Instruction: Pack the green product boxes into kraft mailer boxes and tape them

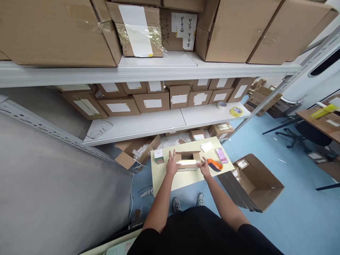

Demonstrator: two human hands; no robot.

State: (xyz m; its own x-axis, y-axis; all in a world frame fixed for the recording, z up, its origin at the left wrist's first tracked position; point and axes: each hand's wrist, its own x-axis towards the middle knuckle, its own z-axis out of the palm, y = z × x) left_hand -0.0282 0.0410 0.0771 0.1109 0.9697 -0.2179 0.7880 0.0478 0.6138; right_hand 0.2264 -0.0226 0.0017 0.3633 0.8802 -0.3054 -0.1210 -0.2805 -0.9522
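Note:
A small cardboard box (191, 165) sits on the pale yellow table, its top open and flaps raised. Shiny clear tape or wrap covers part of its near flap. My left hand (172, 165) grips the box's left end, thumb at the near flap and fingers along the side. At the right end, my right hand (204, 168) holds the box's near corner with bent fingers. An orange and dark blue tape dispenser (215, 165) lies just right of my right hand. To the left of my left hand stands a small white and green box (158, 156).
The pale yellow table (183, 182) also bears white papers (207, 146) and a blurred pink item (221, 156). A large open carton (261, 182) stands on the floor at right. Ahead, a shelf (148, 124) holds several boxes, tape rolls (236, 112) and glasses (100, 130).

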